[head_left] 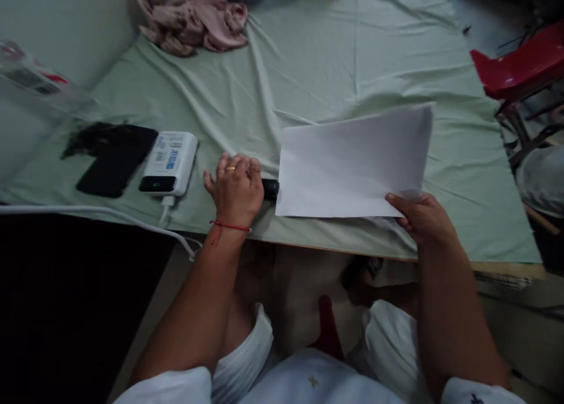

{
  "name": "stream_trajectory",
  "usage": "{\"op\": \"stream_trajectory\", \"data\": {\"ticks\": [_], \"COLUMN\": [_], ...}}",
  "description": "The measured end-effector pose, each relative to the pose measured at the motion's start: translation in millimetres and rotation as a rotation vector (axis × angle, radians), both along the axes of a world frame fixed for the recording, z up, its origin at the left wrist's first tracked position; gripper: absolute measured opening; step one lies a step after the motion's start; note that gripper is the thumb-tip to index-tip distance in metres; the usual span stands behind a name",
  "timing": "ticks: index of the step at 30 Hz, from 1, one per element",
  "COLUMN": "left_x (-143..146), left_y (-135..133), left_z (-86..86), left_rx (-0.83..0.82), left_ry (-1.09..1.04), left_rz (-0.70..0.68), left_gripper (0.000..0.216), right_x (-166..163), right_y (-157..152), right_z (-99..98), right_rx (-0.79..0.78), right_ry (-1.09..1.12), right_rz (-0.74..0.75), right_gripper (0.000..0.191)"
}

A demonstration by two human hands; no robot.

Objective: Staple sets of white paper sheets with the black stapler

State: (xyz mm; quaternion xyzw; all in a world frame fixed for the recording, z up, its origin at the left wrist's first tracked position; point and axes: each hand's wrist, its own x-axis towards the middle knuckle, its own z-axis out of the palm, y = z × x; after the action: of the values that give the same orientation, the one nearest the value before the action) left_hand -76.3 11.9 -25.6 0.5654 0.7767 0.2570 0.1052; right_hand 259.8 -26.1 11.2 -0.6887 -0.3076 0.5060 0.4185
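My right hand (420, 216) pinches the lower right corner of a white sheet of paper (352, 160), held slightly lifted over a bed covered by a pale green sheet (308, 63). My left hand (235, 187) rests on the bed near its front edge, fingers curled around a small black object (270, 188) whose end sticks out toward the paper. A ring and a red thread bracelet are on that hand and wrist.
A white power bank (170, 162) with a white cable (88, 213) lies left of my left hand, beside a black phone (112, 163). Crumpled pink cloth (194, 16) sits at the far left. A red chair (520, 63) stands right of the bed.
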Motion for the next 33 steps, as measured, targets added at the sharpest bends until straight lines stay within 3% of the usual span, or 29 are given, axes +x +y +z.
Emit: {"op": "stream_trajectory", "data": {"ticks": [11, 19, 24, 28, 33], "left_x": [0.2, 1.0, -11.3, -9.2, 27.5], "left_y": [-5.1, -8.9, -5.2, 1.4, -4.8], "left_z": [5.5, 7.5, -0.1, -1.5, 6.1], "left_rx": [-0.059, -0.082, 0.042, 0.223, 0.447], "left_ry": [0.028, 0.106, 0.056, -0.034, -0.374], "left_rz": [-0.089, -0.190, -0.139, -0.060, -0.280], "left_gripper": [0.054, 0.056, 0.050, 0.044, 0.038], "right_x": [-12.8, -4.3, 5.0, 16.7, 36.6], "right_y": [5.1, 8.1, 8.0, 8.6, 6.3], "right_z": [4.2, -14.9, -32.4, -32.3, -22.9], "right_rx": [-0.081, 0.035, 0.162, 0.211, 0.249], "right_ry": [-0.072, 0.000, 0.018, 0.057, 0.075], "right_rz": [-0.077, -0.009, -0.047, -0.109, -0.201], "right_gripper": [0.037, 0.035, 0.031, 0.039, 0.044]}}
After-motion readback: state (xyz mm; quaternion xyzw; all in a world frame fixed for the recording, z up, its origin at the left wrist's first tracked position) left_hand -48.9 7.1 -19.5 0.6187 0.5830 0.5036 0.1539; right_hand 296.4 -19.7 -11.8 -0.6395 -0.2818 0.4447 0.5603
